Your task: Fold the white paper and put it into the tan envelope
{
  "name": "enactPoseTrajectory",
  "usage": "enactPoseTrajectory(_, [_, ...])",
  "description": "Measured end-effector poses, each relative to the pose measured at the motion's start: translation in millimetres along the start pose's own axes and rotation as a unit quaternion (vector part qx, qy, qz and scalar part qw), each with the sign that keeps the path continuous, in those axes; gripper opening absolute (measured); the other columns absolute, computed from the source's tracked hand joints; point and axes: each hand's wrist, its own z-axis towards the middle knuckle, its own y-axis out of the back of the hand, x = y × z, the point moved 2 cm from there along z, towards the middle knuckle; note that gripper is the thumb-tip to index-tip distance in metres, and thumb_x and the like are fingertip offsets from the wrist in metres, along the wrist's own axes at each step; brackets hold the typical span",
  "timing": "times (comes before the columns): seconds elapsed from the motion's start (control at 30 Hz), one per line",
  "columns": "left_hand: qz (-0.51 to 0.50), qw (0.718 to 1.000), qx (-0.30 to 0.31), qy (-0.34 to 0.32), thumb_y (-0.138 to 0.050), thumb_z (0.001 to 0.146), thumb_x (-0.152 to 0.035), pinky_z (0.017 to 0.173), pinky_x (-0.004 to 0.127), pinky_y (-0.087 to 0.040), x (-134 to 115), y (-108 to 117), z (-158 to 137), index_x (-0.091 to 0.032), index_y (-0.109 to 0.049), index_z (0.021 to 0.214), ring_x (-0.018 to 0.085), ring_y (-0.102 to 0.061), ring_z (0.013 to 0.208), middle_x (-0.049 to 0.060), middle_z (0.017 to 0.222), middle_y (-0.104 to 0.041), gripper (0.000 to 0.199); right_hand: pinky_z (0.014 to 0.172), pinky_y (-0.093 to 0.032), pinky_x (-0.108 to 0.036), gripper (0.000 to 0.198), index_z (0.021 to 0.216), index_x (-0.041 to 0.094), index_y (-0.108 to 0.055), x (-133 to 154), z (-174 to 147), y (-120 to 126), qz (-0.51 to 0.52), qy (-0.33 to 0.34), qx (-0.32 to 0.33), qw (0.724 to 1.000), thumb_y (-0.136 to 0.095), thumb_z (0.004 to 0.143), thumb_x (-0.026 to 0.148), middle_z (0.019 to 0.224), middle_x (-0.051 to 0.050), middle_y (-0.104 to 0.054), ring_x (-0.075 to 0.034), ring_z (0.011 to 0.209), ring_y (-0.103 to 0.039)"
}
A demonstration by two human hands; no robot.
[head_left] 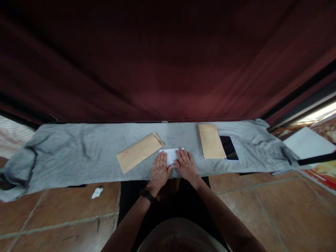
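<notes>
While the white paper (pixel 171 156) lies at the centre of the dial, on a grey cloth (pixel 86 150) that probably cushions the narrow surface, a brown envelope (pixel 140 152) rests at about nine o'clock. It slants so that one end, folded or open, I cannot tell which, points towards two o'clock, perhaps set there for easy reach by the nearer hand. At seven to eight o'clock the left hand (pixel 159 169), a dark band (pixel 148 195) at its wrist, presses flat, fingers side by side and thumb angled inward. The right hand (pixel 187 165), at about four o'clock, mirrors it, palm down with its fingers slightly spread; neither appears to pinch anything. Bearing on both sides likely keeps the paper flat and stops it sliding. Between two and three o'clock sits what looks like an envelope stack (pixel 212 141), presumably parked aside, with a phone (pixel 229 147) just beyond it towards three, screen up.
</notes>
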Motion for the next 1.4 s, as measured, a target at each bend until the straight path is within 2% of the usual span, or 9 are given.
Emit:
enactPoseTrajectory(0.2, [0.012,0.999,0.04,-0.034,-0.043,0.099,-0.037,0.117,0.05,-0.036,13.5,13.6,-10.4,-0.008,-0.034,0.153,0.032,-0.036,0.147,0.023,0.156,-0.041,0.062,0.121,-0.024,-0.049,0.056,0.154,0.012,-0.036,-25.1,-10.4,9.9,0.001,-0.001,0.005,1.0,-0.041,0.104,0.035,0.159,-0.014,-0.04,-0.028,0.146,-0.037])
enactPoseTrajectory(0.4, [0.079,0.982,0.156,-0.07,-0.04,0.091,-0.009,0.113,0.05,-0.038,13.0,24.8,3.9,-0.011,-0.051,0.142,0.032,-0.047,0.14,0.022,0.147,-0.052,0.052,0.124,-0.021,-0.052,0.059,0.151,0.018,-0.043,-23.6,-17.3,23.7,0.06,0.099,0.054,0.992,-0.054,0.098,0.042,0.158,-0.011,-0.041,-0.027,0.146,-0.038])
enactPoseTrajectory(0.57, [-0.029,0.994,0.095,-0.034,-0.041,0.09,-0.008,0.099,0.042,-0.047,8.0,50.0,14.9,-0.017,-0.068,0.118,0.028,-0.065,0.113,0.016,0.121,-0.071,0.04,0.123,-0.027,-0.051,0.043,0.14,0.024,-0.056,-18.7,-12.4,32.1,0.118,0.087,0.027,0.989,-0.053,0.097,0.026,0.146,-0.008,-0.057,-0.023,0.136,-0.052])
enactPoseTrajectory(0.7, [-0.111,0.993,0.031,0.033,-0.047,0.097,-0.029,0.076,0.031,-0.05,13.6,70.6,24.0,-0.018,-0.07,0.099,0.021,-0.067,0.082,0.008,0.089,-0.073,0.025,0.101,-0.05,-0.038,0.027,0.116,0.028,-0.071,-29.9,0.1,51.4,0.212,-0.005,-0.032,0.977,-0.05,0.099,0.025,0.114,-0.004,-0.076,-0.021,0.107,-0.069])
enactPoseTrajectory(0.83, [-0.4,0.897,-0.058,0.179,-0.06,0.087,-0.044,0.055,0.022,-0.039,20.3,66.1,39.9,-0.019,-0.062,0.077,0.012,-0.052,0.057,-0.004,0.062,-0.057,0.027,0.071,-0.053,-0.028,0.027,0.106,0.024,-0.072,-44.4,18.0,66.3,0.291,-0.069,-0.053,0.953,-0.051,0.099,0.039,0.092,-0.003,-0.077,-0.02,0.082,-0.071])
enactPoseTrajectory(0.93, [-0.467,0.847,-0.076,0.241,-0.064,0.081,-0.041,0.055,0.022,-0.04,19.2,44.7,49.4,-0.019,-0.061,0.076,0.011,-0.051,0.055,-0.005,0.06,-0.055,0.023,0.067,-0.05,-0.026,0.026,0.101,0.023,-0.072,-51.2,27.4,61.4,0.257,-0.122,-0.054,0.957,-0.051,0.099,0.038,0.083,-0.002,-0.075,-0.019,0.075,-0.07])
enactPoseTrajectory(1.13, [-0.397,0.868,-0.08,0.288,-0.063,0.08,-0.019,0.069,0.028,-0.048,10.0,12.1,51.6,-0.019,-0.069,0.107,0.018,-0.062,0.067,0.0,0.069,-0.065,0.028,0.086,-0.051,-0.034,0.03,0.118,0.02,-0.068,-49.9,20.3,38.2,0.173,-0.169,-0.06,0.969,-0.05,0.095,0.021,0.107,-0.011,-0.074,-0.024,0.097,-0.068])
enactPoseTrajectory(1.3, [-0.263,0.929,-0.049,0.256,-0.052,0.091,-0.017,0.086,0.035,-0.051,-1.3,13.7,53.9,-0.017,-0.062,0.131,0.024,-0.07,0.091,0.011,0.1,-0.074,0.041,0.109,-0.042,-0.041,0.043,0.141,0.017,-0.054,-13.3,10.3,23.2,0.103,-0.026,-0.065,0.992,-0.041,0.101,0.022,0.143,-0.013,-0.057,-0.025,0.131,-0.052])
enactPoseTrajectory(1.4, [-0.271,0.93,-0.059,0.242,-0.052,0.093,-0.021,0.086,0.036,-0.053,-2.5,12.8,50.4,-0.016,-0.058,0.135,0.024,-0.07,0.092,0.011,0.106,-0.074,0.042,0.117,-0.033,-0.046,0.045,0.145,0.018,-0.051,8.9,5.9,9.3,0.068,0.023,-0.022,0.997,-0.045,0.103,0.03,0.154,-0.012,-0.048,-0.027,0.142,-0.043])
